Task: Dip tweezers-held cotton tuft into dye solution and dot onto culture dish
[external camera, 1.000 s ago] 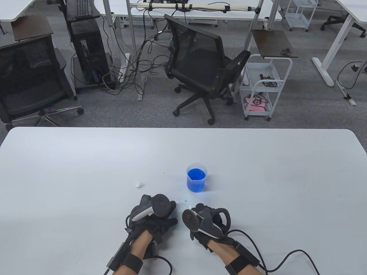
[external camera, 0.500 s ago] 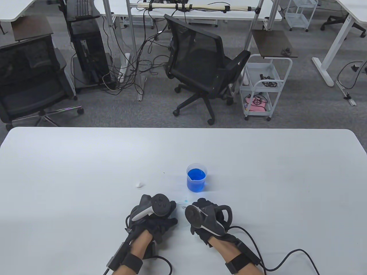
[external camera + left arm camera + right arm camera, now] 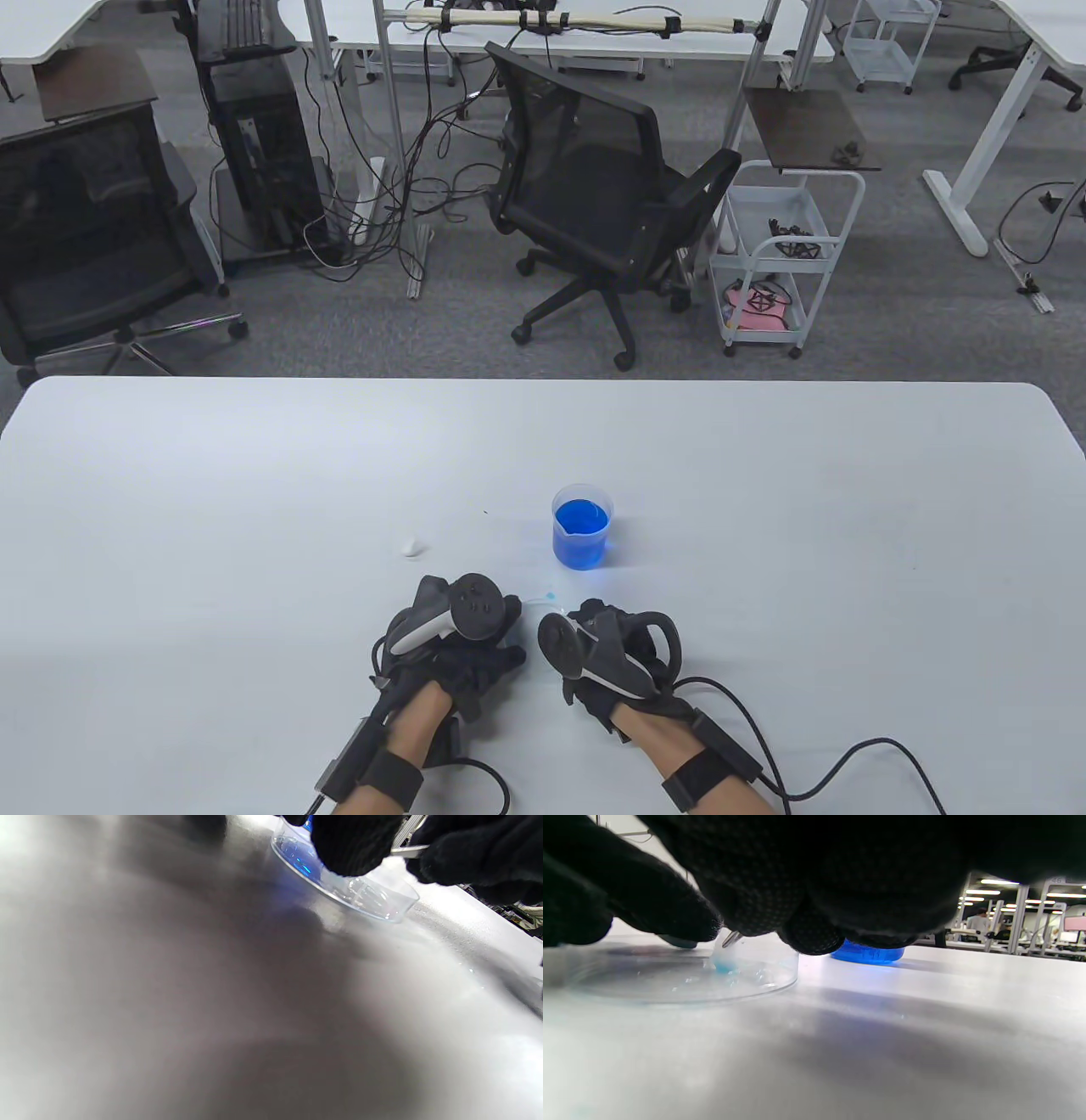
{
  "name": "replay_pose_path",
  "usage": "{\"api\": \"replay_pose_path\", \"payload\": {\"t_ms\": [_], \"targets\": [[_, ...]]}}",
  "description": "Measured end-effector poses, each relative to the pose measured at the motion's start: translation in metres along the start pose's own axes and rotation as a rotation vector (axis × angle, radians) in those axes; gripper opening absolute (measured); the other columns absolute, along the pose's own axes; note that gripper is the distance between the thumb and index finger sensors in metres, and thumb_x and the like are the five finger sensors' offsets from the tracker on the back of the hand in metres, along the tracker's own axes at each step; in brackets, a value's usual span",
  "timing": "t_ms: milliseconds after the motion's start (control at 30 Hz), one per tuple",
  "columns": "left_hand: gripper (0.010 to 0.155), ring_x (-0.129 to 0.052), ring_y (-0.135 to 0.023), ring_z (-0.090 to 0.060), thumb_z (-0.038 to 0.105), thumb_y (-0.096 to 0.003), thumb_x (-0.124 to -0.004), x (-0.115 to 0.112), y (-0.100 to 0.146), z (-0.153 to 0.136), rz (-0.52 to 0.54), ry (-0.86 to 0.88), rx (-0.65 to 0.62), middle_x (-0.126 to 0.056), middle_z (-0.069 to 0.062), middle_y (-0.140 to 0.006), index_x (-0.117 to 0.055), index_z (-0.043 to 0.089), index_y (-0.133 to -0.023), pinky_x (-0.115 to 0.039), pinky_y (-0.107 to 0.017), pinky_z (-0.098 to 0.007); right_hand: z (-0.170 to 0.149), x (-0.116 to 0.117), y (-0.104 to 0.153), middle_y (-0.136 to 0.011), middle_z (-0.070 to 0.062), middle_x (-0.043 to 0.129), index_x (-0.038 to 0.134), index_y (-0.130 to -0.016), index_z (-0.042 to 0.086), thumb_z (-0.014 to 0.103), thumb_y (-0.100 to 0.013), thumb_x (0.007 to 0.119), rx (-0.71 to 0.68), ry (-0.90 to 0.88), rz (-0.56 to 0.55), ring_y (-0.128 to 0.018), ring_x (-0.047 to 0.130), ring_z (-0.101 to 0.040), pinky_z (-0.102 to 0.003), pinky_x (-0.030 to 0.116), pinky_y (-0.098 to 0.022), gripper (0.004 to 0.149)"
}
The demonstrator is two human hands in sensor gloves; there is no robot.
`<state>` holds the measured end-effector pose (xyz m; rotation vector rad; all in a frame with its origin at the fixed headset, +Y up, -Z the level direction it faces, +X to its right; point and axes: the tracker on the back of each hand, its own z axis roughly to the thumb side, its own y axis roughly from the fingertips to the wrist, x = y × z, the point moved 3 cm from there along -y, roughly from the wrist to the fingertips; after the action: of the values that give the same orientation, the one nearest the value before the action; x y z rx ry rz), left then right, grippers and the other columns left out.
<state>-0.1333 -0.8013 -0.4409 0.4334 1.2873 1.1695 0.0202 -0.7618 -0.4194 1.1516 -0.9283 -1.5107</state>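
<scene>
**Dotting blue onto the dish**

My right fingers (image 3: 683, 921) are pressed together around the tweezers (image 3: 731, 938). I pinch them tight so the cotton tuft (image 3: 723, 961) does not fall out. In the right wrist view, left of the middle, the tuft is blue at the bottom and touches the floor of the culture dish (image 3: 772, 982). That is how the dye gets onto the dish, so I think I am in the middle of making a dot.

My left hand (image 3: 462, 645) sits just beside the dish. One left finger (image 3: 352, 844) rests at its rim, at the top of the left wrist view. I think it keeps the light dish from sliding while I dab. I cannot tell if my other left fingers are spread or curled.

My right hand (image 3: 615, 654) is low in the table view, close to the left one, with the dish between them.

The beaker of dye (image 3: 581, 526) stands on the counter (image 3: 254, 475) just above my hands in the frame, near enough for another dip. A spare white tuft (image 3: 412, 548) lies to its left.
</scene>
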Motion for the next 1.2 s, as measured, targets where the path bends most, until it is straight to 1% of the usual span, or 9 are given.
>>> {"api": "replay_pose_path", "payload": {"t_ms": [167, 233, 333, 467, 633, 800, 1033, 1100, 1200], "targets": [[0.07, -0.013, -0.104, -0.056, 0.045, -0.0615, -0.07, 0.0, 0.0, 0.0, -0.001, -0.002, 0.004, -0.023, -0.028, -0.123, -0.035, 0.021, -0.116, -0.016, -0.064, -0.078, -0.013, -0.023, 0.001, -0.052, -0.023, 0.103, 0.107, -0.05, 0.002, 0.028, -0.025, 0.092, 0.04, -0.06, -0.071, -0.019, 0.1, -0.017, -0.033, 0.091, -0.008, 0.04], [0.07, -0.013, -0.104, -0.056, 0.045, -0.0615, -0.07, 0.0, 0.0, 0.0, -0.001, -0.004, 0.006, -0.023, -0.028, -0.123, -0.035, 0.021, -0.116, -0.016, -0.064, -0.078, -0.017, -0.028, 0.002, -0.052, -0.023, 0.103, 0.107, -0.05, 0.002, 0.028, -0.025, 0.092, 0.049, -0.073, -0.083, -0.019, 0.1, -0.017, -0.033, 0.091, -0.008, 0.04], [0.07, -0.013, -0.104, -0.056, 0.045, -0.0614, -0.07, 0.0, 0.0, 0.0, -0.001, -0.005, 0.008, -0.024, -0.028, -0.123, -0.035, 0.021, -0.116, -0.016, -0.064, -0.078, -0.019, -0.021, 0.001, -0.052, -0.023, 0.103, 0.107, -0.05, 0.002, 0.028, -0.025, 0.092, 0.053, -0.061, -0.062, -0.019, 0.1, -0.017, -0.033, 0.091, -0.008, 0.04], [0.07, -0.013, -0.104, -0.056, 0.045, -0.0615, -0.07, 0.0, 0.0, 0.0, -0.003, -0.006, 0.008, -0.024, -0.028, -0.123, -0.035, 0.021, -0.116, -0.016, -0.064, -0.078, -0.017, -0.001, -0.001, -0.052, -0.023, 0.104, 0.107, -0.05, 0.002, 0.028, -0.025, 0.092, 0.046, -0.02, 0.002, -0.019, 0.1, -0.017, -0.033, 0.091, -0.008, 0.039], [0.07, -0.013, -0.104, -0.056, 0.045, -0.0614, -0.07, 0.0, 0.0, 0.0, -0.005, -0.002, 0.007, -0.024, -0.028, -0.123, -0.035, 0.021, -0.116, -0.016, -0.064, -0.078, -0.013, 0.007, -0.001, -0.052, -0.023, 0.104, 0.108, -0.05, 0.002, 0.029, -0.025, 0.092, 0.035, 0.0, 0.027, -0.019, 0.1, -0.017, -0.033, 0.091, -0.008, 0.039], [0.07, -0.013, -0.104, -0.056, 0.045, -0.0614, -0.07, 0.0, 0.0, 0.0, -0.006, 0.001, 0.006, -0.024, -0.028, -0.123, -0.034, 0.021, -0.116, -0.016, -0.064, -0.078, -0.016, 0.001, -0.001, -0.052, -0.023, 0.104, 0.107, -0.05, 0.002, 0.029, -0.025, 0.092, 0.046, -0.01, 0.008, -0.019, 0.1, -0.017, -0.033, 0.091, -0.008, 0.04], [0.07, -0.014, -0.104, -0.056, 0.045, -0.0615, -0.07, 0.0, 0.0, 0.0, -0.007, 0.001, 0.007, -0.023, -0.028, -0.123, -0.034, 0.021, -0.116, -0.016, -0.064, -0.078, -0.025, -0.027, 0.007, -0.052, -0.023, 0.103, 0.107, -0.05, 0.002, 0.028, -0.025, 0.092, 0.066, -0.068, -0.064, -0.019, 0.1, -0.017, -0.033, 0.091, -0.008, 0.04], [0.07, -0.014, -0.104, -0.057, 0.044, -0.0615, -0.07, 0.0, 0.0, 0.0, -0.007, 0.0, 0.007, -0.024, -0.028, -0.123, -0.034, 0.021, -0.116, -0.016, -0.064, -0.078, -0.026, -0.027, 0.011, -0.052, -0.023, 0.103, 0.107, -0.05, 0.002, 0.028, -0.025, 0.092, 0.066, -0.069, -0.061, -0.019, 0.1, -0.017, -0.033, 0.091, -0.008, 0.04], [0.07, -0.014, -0.104, -0.057, 0.045, -0.0614, -0.07, 0.0, 0.0, 0.0, -0.008, -0.001, 0.008, -0.024, -0.028, -0.123, -0.034, 0.021, -0.116, -0.016, -0.065, -0.078, -0.024, -0.016, 0.014, -0.052, -0.023, 0.103, 0.107, -0.05, 0.002, 0.028, -0.025, 0.092, 0.06, -0.044, -0.02, -0.019, 0.1, -0.017, -0.033, 0.091, -0.008, 0.04]]}}
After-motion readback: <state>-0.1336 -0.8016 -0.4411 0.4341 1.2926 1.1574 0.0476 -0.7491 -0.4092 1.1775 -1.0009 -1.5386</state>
